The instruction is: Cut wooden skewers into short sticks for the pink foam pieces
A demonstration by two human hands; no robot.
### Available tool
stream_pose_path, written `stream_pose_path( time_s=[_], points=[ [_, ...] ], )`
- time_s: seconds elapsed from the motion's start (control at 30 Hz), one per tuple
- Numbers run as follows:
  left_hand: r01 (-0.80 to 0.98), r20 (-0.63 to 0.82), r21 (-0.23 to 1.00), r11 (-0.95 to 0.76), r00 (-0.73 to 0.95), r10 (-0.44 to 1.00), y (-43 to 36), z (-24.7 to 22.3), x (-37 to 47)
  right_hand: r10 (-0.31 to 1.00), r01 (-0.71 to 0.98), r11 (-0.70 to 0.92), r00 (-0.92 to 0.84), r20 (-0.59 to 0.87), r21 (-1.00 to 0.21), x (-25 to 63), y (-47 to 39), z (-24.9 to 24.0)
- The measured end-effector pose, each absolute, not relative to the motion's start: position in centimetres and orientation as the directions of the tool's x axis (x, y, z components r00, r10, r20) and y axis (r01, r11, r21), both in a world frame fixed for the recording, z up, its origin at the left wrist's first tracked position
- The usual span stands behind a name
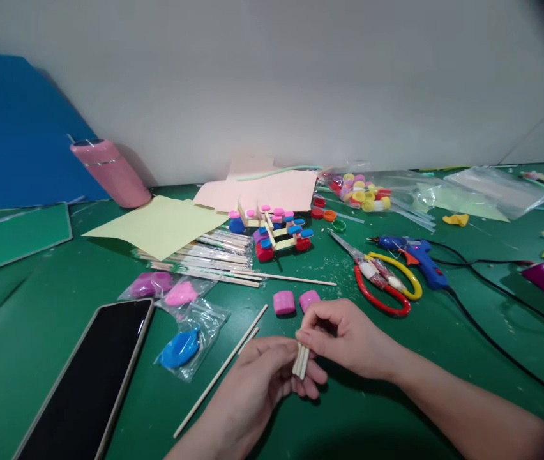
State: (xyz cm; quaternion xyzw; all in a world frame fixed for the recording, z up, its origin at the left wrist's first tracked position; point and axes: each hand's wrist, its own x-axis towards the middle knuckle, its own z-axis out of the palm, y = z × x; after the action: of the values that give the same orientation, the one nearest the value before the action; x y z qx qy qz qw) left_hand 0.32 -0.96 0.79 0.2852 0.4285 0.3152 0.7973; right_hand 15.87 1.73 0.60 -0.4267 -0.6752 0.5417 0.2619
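Note:
A small bundle of short wooden sticks (301,361) stands between my two hands, low in front of me. My right hand (341,335) pinches the upper ends between thumb and fingers. From the left, my left hand (272,367) steadies the same bundle, its thumb against the sticks and its lower fingers curled behind them. Just beyond my fingers lie two bottle caps, one pink cap (284,303) and another pink cap (309,299) partly covered by my right hand. A long wooden stick (221,370) lies beside my left hand, with a shorter one partly under it.
Red-and-yellow scissors (387,281) and a blue glue gun (413,255) with a black cord lie right. Small wheeled models (281,236) stand behind, near packed sticks (205,255). Left are a phone (90,383), bagged blue clay (179,348) and a pink tumbler (112,174).

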Motion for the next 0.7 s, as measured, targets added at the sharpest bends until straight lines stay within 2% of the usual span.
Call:
stream_pose_path(
  time_s=[0.33, 0.7],
  points=[
    [-0.147, -0.448, 0.806, 0.573, 0.481, 0.754, -1.13, 0.51, 0.13, 0.851, 0.399, 0.286, -0.524, 0.039, -0.871, 15.96, 1.57, 0.47],
    [-0.308, -0.459, 0.745, 0.591, 0.405, 0.79, -0.65, 0.22, 0.01, 0.876, 0.345, 0.329, -0.46, 0.147, -0.879, 16.08, 1.94, 1.26]
  ],
)
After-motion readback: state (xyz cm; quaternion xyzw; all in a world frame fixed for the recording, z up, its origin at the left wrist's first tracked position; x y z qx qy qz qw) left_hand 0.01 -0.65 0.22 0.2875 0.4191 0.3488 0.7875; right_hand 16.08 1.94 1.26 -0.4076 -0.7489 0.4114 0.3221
